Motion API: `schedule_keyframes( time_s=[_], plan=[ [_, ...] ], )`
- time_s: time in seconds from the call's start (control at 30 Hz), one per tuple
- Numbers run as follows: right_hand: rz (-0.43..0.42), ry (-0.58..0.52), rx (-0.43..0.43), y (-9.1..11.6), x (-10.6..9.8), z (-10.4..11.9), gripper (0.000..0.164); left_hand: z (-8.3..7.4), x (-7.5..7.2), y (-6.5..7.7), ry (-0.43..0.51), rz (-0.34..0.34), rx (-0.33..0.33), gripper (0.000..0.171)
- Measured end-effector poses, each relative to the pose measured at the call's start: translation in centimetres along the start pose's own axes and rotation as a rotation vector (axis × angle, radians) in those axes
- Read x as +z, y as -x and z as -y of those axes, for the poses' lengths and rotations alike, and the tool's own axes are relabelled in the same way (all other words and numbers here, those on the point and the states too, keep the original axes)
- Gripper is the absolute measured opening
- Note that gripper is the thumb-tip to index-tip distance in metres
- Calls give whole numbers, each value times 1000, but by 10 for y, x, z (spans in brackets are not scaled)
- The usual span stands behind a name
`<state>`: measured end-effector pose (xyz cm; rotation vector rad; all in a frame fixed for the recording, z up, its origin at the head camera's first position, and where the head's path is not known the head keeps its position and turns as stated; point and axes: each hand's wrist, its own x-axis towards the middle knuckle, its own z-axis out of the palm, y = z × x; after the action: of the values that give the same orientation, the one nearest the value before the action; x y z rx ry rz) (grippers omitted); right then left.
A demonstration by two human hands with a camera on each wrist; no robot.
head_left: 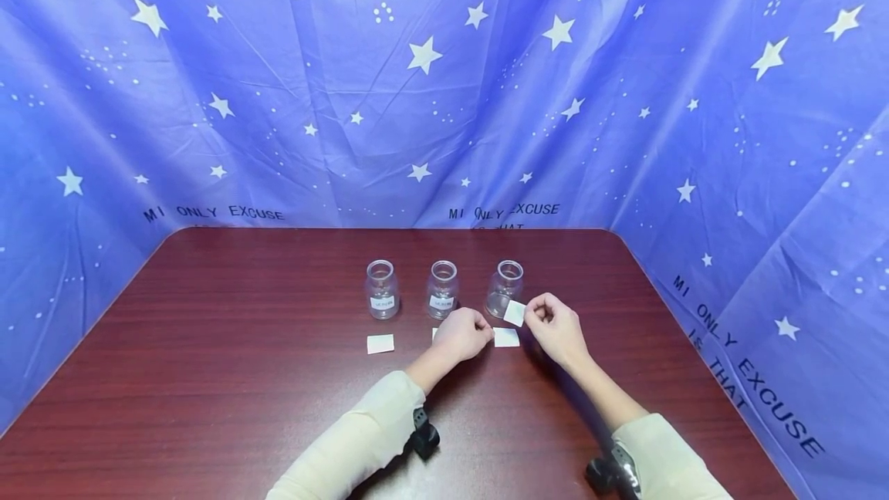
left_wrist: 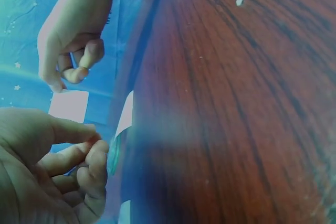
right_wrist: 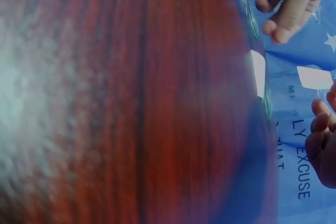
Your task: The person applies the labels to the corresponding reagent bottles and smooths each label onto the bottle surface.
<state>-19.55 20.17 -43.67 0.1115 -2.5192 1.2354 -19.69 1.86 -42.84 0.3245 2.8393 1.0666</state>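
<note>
My right hand (head_left: 558,330) pinches a small white label (head_left: 514,313) by its edge. In the head view the label overlaps the lower right side of the right glass jar (head_left: 509,271). My left hand (head_left: 461,334) is left of it, over the table, thumb and forefinger tips together with nothing seen between them. Just beyond those fingertips a white paper slip (head_left: 507,337) lies in front of the right jar. In the left wrist view the held label (left_wrist: 73,107) hangs below the fingers of my right hand (left_wrist: 73,40).
Left of the right jar stand a middle glass jar (head_left: 443,276) and a left glass jar (head_left: 380,280), each bearing a printed white label. A slip (head_left: 380,343) lies before the left jar; another is mostly behind my left hand. Starry blue cloth (head_left: 333,83) hangs beyond the brown table (head_left: 208,376).
</note>
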Motion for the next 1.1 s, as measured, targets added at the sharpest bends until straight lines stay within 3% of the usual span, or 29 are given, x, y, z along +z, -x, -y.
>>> schedule_keyframes(
  time_s=[0.23, 0.47, 0.67, 0.87, 1.1],
  plan=[
    [-14, -6, -32, 5, 6, 0, 6, -5, -1, 1, 138, -91, 133, 11],
    [39, -56, -51, 9, 8, -1, 5, -7, 0, 0, 224, -90, 136, 13],
    [97, -79, -133, 11, 10, 4, 3, -5, 0, -3, 278, -106, 153, 18],
    [137, -25, -231, 13, 12, 4, 3, -2, 1, -3, 291, -114, 134, 23],
    [119, 68, -370, 13, 14, 7, 7, 0, 0, -3, 277, -126, 114, 18]
  ],
)
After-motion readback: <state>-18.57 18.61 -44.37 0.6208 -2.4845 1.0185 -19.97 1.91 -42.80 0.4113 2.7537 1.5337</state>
